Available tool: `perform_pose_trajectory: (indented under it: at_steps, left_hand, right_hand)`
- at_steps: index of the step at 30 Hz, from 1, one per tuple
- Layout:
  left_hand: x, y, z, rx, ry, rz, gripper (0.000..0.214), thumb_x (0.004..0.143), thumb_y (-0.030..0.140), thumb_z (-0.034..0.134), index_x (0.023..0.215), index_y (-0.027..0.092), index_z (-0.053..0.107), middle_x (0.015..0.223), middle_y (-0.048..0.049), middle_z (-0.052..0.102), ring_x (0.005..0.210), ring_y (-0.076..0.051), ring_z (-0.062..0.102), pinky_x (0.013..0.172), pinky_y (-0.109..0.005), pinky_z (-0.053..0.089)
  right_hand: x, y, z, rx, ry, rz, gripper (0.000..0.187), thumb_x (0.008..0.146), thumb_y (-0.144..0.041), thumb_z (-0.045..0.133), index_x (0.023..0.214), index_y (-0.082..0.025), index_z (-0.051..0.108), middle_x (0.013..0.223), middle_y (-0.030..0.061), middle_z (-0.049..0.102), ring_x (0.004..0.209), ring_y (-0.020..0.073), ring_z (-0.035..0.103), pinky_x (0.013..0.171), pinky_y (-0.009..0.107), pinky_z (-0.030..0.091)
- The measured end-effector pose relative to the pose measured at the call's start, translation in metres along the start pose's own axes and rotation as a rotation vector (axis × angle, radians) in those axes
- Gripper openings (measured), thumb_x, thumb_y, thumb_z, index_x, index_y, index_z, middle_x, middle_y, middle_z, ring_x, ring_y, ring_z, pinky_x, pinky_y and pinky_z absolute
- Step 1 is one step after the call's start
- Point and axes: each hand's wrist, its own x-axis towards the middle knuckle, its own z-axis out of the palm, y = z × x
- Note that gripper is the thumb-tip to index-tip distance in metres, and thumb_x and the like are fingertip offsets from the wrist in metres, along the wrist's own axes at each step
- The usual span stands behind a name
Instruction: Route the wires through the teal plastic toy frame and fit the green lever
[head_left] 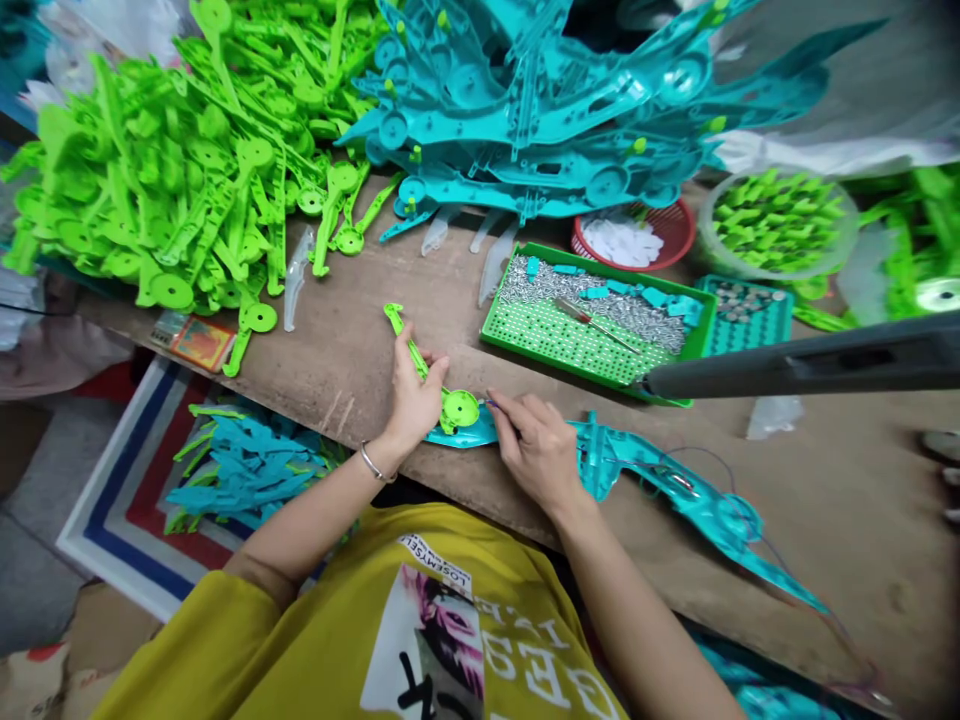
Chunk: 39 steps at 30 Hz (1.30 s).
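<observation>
Bright green plastic paddle-shaped part (459, 408) is being gripped by left hand (412, 400), fingers curling round its stem; right hand (536, 450) is pinching thin purple wire (491, 403) between its fingers.

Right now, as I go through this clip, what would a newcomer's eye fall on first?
A big heap of lime-green plastic parts fills the upper left of the wooden bench, with a tall pile of teal plastic parts beside it at top centre. Nearer the camera, at the bench's front edge, the left hand holds a lime-green part, while the right hand is on a long teal piece trailing thin wires.
</observation>
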Motion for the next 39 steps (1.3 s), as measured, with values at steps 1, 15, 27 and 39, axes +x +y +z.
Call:
perform_pose_trajectory:
  at_steps: [1,15,27,39]
  left_hand:
    - [0.0,0.001,-0.004,0.08,-0.035,0.024,0.064,0.088,0.026,0.059,0.145,0.022,0.031,0.105,-0.0064,0.056,0.091,-0.018,0.063,0.09,-0.039,0.052]
    - [-0.008,0.019,-0.038,0.878,0.002,0.115,0.066,0.091,0.058,0.053,0.135,0.009,0.045,0.121,-0.0193,0.058,0.118,-0.033,0.055,0.094,-0.044,0.045]
    - [-0.012,0.021,-0.046,0.919,0.034,0.177,0.091,0.085,0.071,0.048,0.151,0.01,0.033,0.127,-0.0256,0.053,0.118,-0.041,0.052,0.096,-0.053,0.041]
    - [-0.025,0.013,-0.059,0.626,-0.688,0.589,0.056,0.098,0.042,0.046,0.146,0.016,0.04,0.153,-0.0185,0.038,0.153,-0.032,0.004,0.118,-0.058,0.027]
  right_hand:
    - [0.0,0.0,0.001,-0.025,0.009,-0.007,0.024,0.097,-0.021,0.052,0.11,-0.012,0.071,0.067,0.0034,0.061,0.06,0.0156,0.054,0.06,0.029,0.039]
    - [-0.001,-0.002,0.005,-0.062,0.054,0.002,0.022,0.096,-0.02,0.053,0.107,-0.013,0.071,0.069,0.0032,0.065,0.061,0.0148,0.055,0.062,0.029,0.038]
    - [-0.004,-0.004,0.005,-0.04,-0.011,0.048,0.027,0.097,-0.021,0.049,0.11,-0.013,0.071,0.07,0.0052,0.064,0.062,0.0167,0.055,0.063,0.031,0.037]
    - [-0.005,-0.009,0.005,-0.124,0.051,-0.029,0.023,0.095,-0.016,0.052,0.106,-0.009,0.071,0.066,0.0044,0.063,0.059,0.0165,0.051,0.062,0.031,0.035]
